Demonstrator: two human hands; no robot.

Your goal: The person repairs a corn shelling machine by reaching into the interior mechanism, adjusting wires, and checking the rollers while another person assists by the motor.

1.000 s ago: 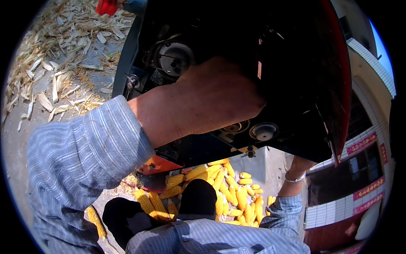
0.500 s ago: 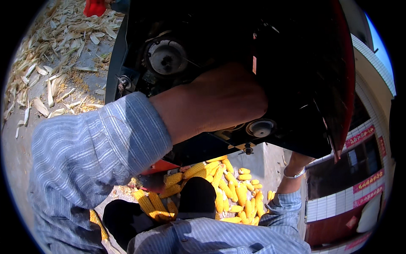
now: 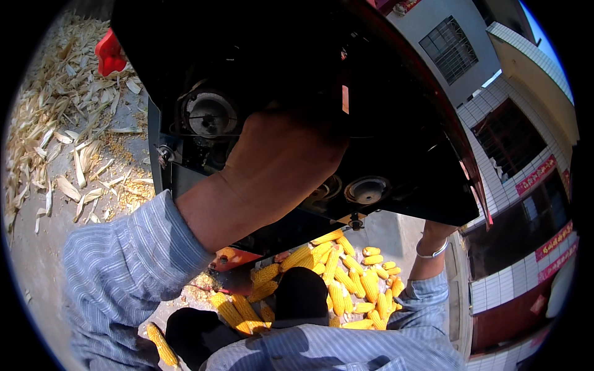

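A dark metal machine (image 3: 402,154) with a red outer edge fills the upper middle, its inside mostly in deep shadow. My left hand (image 3: 288,161) reaches into it, back of the hand toward me; darkness hides the fingers. Left of that hand sits a round metal bearing or pulley (image 3: 211,117), with a smaller round fitting (image 3: 367,191) to its lower right. My right hand is hidden behind the machine's lower right edge; only its wrist (image 3: 430,248), wearing a silver bracelet, shows. What either hand touches cannot be made out.
Yellow corn cobs (image 3: 356,281) lie piled on the ground below the machine, around my dark-clad knees (image 3: 301,297). Dry husks (image 3: 68,111) and loose kernels (image 3: 133,191) cover the ground at left. A red part (image 3: 110,54) shows at upper left. A tiled building (image 3: 495,272) stands right.
The view has turned, bringing more of the building in. My left hand has shifted left and turned, its knuckles now pointing upward into the machine. The right wrist stays by the lower right edge.
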